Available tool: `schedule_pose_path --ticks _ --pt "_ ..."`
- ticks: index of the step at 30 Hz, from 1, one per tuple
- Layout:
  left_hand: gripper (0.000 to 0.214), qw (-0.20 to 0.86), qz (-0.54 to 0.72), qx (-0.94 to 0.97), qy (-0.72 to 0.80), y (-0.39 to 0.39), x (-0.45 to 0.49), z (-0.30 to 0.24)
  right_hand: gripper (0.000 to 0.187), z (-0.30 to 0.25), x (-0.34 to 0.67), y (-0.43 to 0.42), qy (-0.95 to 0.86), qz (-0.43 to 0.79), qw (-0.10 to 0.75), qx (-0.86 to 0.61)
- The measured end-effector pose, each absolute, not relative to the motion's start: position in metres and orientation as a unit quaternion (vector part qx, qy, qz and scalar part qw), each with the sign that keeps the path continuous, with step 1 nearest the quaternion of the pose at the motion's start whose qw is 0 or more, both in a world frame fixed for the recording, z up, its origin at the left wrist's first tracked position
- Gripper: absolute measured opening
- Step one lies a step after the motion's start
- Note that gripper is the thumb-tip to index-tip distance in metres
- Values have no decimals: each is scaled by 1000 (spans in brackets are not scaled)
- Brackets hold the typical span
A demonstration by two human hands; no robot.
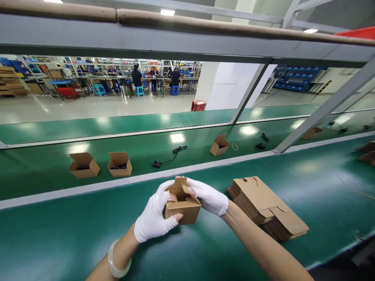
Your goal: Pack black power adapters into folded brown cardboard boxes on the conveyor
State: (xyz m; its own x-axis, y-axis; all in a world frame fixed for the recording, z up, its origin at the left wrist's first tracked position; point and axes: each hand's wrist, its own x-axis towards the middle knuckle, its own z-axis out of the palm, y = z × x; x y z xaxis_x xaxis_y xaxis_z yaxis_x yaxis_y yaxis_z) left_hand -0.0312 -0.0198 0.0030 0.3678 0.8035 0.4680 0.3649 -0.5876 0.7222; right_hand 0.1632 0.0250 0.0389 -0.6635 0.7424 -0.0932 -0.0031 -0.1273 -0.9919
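Two gloved hands (154, 212) (208, 197), cardboard box (182, 212) partly hidden between them

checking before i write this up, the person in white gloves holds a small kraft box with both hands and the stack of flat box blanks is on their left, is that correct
No: the stack of flat cardboard box blanks lies to the right of the person's hands, not the left, as the head view shows. The rest stands: the white-gloved left hand and right hand hold the small kraft box.
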Motion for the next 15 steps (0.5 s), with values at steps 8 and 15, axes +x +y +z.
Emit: schedule_pose_path --ticks 8,15 --pt "28 249 465 777 343 -23 -33 0 60 44 170 40 -606 723 189 -271" --pt "24 208 455 811 304 -24 -34 4 21 83 155 44 -837 455 -6 -304"
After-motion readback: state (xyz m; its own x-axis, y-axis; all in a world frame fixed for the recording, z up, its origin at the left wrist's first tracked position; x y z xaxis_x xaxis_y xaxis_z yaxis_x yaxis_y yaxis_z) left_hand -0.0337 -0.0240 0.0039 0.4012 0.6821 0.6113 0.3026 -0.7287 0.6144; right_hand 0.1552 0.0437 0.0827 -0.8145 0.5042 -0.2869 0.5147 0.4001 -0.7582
